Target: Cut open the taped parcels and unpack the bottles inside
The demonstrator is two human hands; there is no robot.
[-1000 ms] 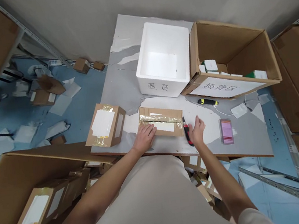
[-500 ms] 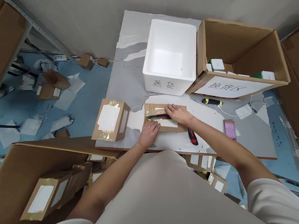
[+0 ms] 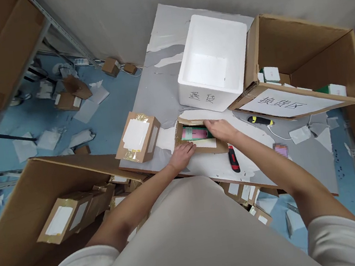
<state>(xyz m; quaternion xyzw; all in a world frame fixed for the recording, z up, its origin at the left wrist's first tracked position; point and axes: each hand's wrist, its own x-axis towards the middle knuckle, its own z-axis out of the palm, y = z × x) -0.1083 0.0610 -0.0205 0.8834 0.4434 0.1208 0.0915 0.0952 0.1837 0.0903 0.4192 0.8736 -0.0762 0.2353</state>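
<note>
A small cardboard box (image 3: 202, 146) lies on the table in front of me, its top parted. Inside shows a pink and green package (image 3: 194, 133). With my left hand (image 3: 183, 156) I grip the near left edge of the box, the fingers lying over it. My right hand (image 3: 220, 130) is closed on the raised far flap at the right end; its fingertips are partly hidden. Just right of the box lies a red and black utility knife (image 3: 233, 159). A taped cardboard box (image 3: 137, 137) with a white label stands to the left.
Behind the work stand a white foam box (image 3: 213, 95) and a large open carton (image 3: 309, 35) holding small boxes. A yellow and black tool (image 3: 261, 121) lies before the carton. At lower left, a big carton (image 3: 13, 209) contains several taped boxes. Papers litter the blue floor (image 3: 63, 144).
My right hand has lifted the far flap away, so the opening is wider and the pink and green package shows. My left hand stays on the near edge. The whole view has shifted slightly.
</note>
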